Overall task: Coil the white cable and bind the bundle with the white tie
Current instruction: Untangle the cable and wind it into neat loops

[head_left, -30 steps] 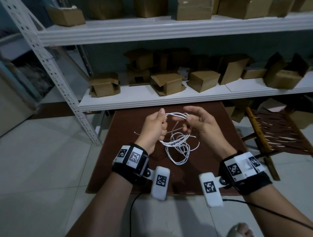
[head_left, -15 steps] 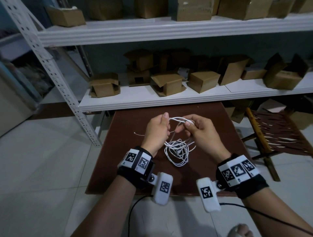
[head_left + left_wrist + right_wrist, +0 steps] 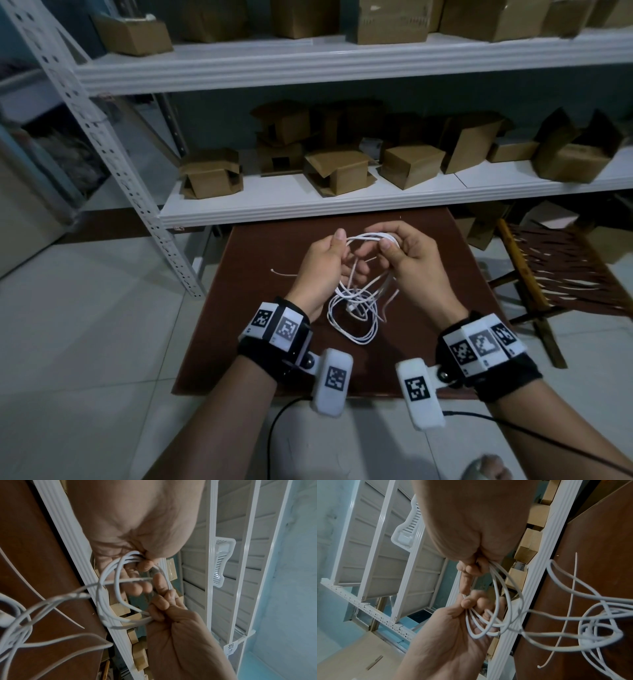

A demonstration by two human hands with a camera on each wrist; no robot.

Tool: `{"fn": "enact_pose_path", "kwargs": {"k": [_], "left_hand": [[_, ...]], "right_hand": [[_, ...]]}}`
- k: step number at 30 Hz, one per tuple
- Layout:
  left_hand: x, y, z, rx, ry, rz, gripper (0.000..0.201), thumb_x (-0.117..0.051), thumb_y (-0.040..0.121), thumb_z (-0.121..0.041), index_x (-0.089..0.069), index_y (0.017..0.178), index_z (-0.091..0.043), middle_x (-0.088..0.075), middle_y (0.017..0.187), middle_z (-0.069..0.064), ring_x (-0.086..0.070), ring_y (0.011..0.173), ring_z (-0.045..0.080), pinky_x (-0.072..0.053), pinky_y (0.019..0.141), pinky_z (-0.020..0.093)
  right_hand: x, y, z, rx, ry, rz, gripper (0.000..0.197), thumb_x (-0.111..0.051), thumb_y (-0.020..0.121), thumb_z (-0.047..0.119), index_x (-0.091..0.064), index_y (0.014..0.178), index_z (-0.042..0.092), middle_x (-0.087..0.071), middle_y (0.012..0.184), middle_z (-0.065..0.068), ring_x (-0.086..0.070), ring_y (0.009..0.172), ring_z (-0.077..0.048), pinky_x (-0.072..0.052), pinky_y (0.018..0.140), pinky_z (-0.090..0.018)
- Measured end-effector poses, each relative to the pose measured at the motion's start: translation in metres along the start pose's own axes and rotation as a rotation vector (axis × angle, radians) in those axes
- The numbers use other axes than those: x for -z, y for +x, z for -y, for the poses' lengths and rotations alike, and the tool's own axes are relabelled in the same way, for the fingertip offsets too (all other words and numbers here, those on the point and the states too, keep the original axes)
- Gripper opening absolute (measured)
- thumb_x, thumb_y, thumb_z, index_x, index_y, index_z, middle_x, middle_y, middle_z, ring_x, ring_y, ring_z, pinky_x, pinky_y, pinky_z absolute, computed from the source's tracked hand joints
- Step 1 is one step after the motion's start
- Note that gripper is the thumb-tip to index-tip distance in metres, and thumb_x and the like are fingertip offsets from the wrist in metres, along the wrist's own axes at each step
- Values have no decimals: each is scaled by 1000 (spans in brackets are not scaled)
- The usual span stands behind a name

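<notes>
Small loops of the white cable point(image 3: 365, 237) hang in the air between my two hands above the brown table point(image 3: 253, 342). My left hand point(image 3: 337, 247) pinches the loops at their left side, and my right hand point(image 3: 387, 244) pinches them at the right. The rest of the cable trails down into a loose tangle point(image 3: 356, 317) on the table. In the wrist views the looped cable point(image 3: 109, 601) point(image 3: 505, 601) runs from one fist to the other. The thin white tie point(image 3: 284, 273) point(image 3: 570, 601) lies loose on the table, left of my left hand.
A white metal shelf point(image 3: 342, 209) with several cardboard boxes point(image 3: 337, 171) overhangs the table's far edge. A slanted perforated post point(image 3: 144, 212) stands to the left. A wooden slatted folding frame point(image 3: 548, 274) sits to the right. Pale floor tiles surround the table.
My right hand's fingers, spread a second ago, have closed on the cable loops. More of the cable has been drawn up from the tangle.
</notes>
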State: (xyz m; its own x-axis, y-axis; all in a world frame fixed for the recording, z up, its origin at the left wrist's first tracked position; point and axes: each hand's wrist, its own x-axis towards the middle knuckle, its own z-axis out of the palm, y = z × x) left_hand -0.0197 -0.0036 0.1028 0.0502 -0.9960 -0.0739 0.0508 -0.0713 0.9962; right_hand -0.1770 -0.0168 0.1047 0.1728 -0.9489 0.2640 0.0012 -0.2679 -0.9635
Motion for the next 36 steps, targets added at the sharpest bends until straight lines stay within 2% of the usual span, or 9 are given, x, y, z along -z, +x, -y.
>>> {"fn": "enact_pose_path", "kwargs": {"k": [4, 7, 9, 12, 18, 22, 26, 33, 36], "left_hand": [[2, 0, 3, -77, 78, -39, 44, -36, 115, -39, -47, 79, -16, -53, 59, -3, -48, 50, 14, -49, 60, 34], [3, 0, 2, -79, 57, -49, 39, -36, 115, -39, -48, 85, -17, -50, 62, -5, -41, 51, 11, -35, 51, 27], [3, -1, -1, -83, 45, -51, 38, -34, 115, -39, -46, 84, -20, -49, 66, -4, -37, 51, 8, -30, 49, 22], [2, -3, -4, -88, 42, -56, 36, -33, 115, -37, -44, 85, -20, -46, 68, -3, -33, 50, 5, -27, 45, 17], [0, -2, -2, -11, -16, -12, 24, -39, 114, -40, -46, 101, -20, -42, 65, -4, -30, 46, 3, -22, 42, 17], [1, -3, -5, 42, -116, 117, 33, -43, 113, -40, -53, 91, -18, -39, 64, -5, -26, 50, 4, -14, 47, 23], [1, -7, -11, 102, -193, 115, 58, -31, 109, -59, -54, 85, -12, -37, 64, -4, -27, 52, 6, -21, 47, 21], [-2, -5, -7, 191, -322, 134, 45, -31, 114, -47, -42, 82, -19, -39, 66, -1, -30, 52, 9, -26, 46, 21], [-2, -6, -9, 188, -300, 109, 45, -31, 114, -46, -41, 78, -21, -36, 61, -4, -23, 43, 4, -16, 38, 18]], "right_hand": [[-1, -1, 3, 13, -5, 13, 22, -49, 106, -7, -67, 112, 4, -77, 82, -13, -53, 58, -6, -43, 61, -18], [-5, -2, 4, -1, 37, 30, 22, -44, 107, -10, -63, 114, -2, -71, 76, -13, -61, 58, -3, -46, 61, -13], [-6, -3, 2, -27, 39, 43, 24, -43, 109, -7, -64, 112, 5, -70, 73, -9, -65, 62, -7, -47, 59, -13], [-5, -2, -1, -65, 7, 52, 24, -45, 110, -1, -65, 109, 12, -71, 72, -7, -61, 62, -16, -46, 55, -17], [-1, -1, 1, -60, -3, 22, 26, -45, 109, -5, -66, 106, 12, -68, 71, -10, -63, 62, -9, -46, 58, -13], [4, 0, 1, -54, -32, 22, 25, -45, 108, -6, -65, 108, 9, -67, 71, -10, -64, 65, -8, -48, 63, -13], [7, -1, 0, -45, -87, 33, 23, -47, 108, -4, -65, 108, 10, -68, 70, -8, -62, 62, -5, -46, 62, -13], [7, -1, -4, -11, -155, 48, 22, -50, 108, 0, -66, 107, 16, -70, 72, -8, -64, 67, -9, -47, 65, -15], [5, -1, -3, -9, -152, 49, 20, -51, 108, 0, -66, 109, 14, -70, 72, -8, -63, 67, -10, -46, 65, -18]]}}
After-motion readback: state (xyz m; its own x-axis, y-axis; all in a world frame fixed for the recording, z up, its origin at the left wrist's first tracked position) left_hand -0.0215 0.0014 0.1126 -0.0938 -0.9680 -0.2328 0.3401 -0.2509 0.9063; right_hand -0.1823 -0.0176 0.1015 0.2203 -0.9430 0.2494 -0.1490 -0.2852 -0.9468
